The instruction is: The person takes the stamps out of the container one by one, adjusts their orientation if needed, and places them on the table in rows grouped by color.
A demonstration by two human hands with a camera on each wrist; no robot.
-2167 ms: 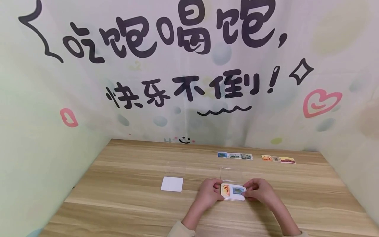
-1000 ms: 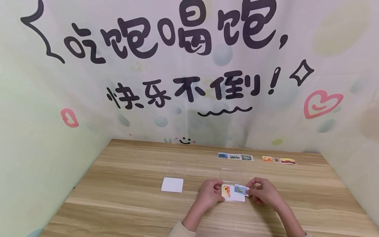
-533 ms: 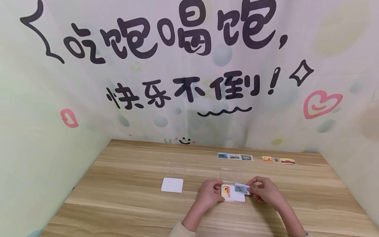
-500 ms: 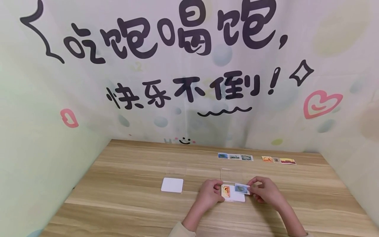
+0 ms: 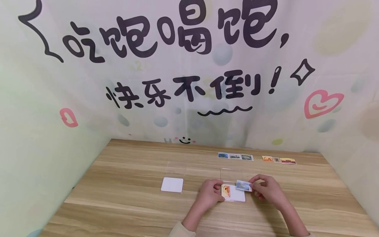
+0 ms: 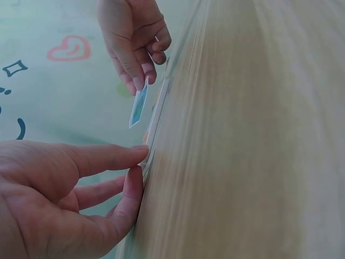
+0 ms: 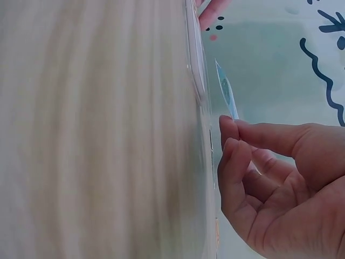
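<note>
In the head view a white card in a clear case lies on the table, an orange stamp on its left part. My left hand grips the case's left edge between thumb and fingers; the left wrist view shows this hand pinching that edge. My right hand pinches a blue stamp by its right end, above the card's upper right part. From the right wrist the blue stamp appears edge-on, raised off the card, between thumb and finger of the right hand.
A second white card lies to the left, with a faint clear lid behind it. The near case's clear lid lies behind the card. Further back are a row of bluish and green stamps and a row of orange and yellow ones.
The blue stamp, earlier lying on the card's right part, has been lifted and moved back and to the right by my right hand. My left hand has stayed at the case's left edge.
</note>
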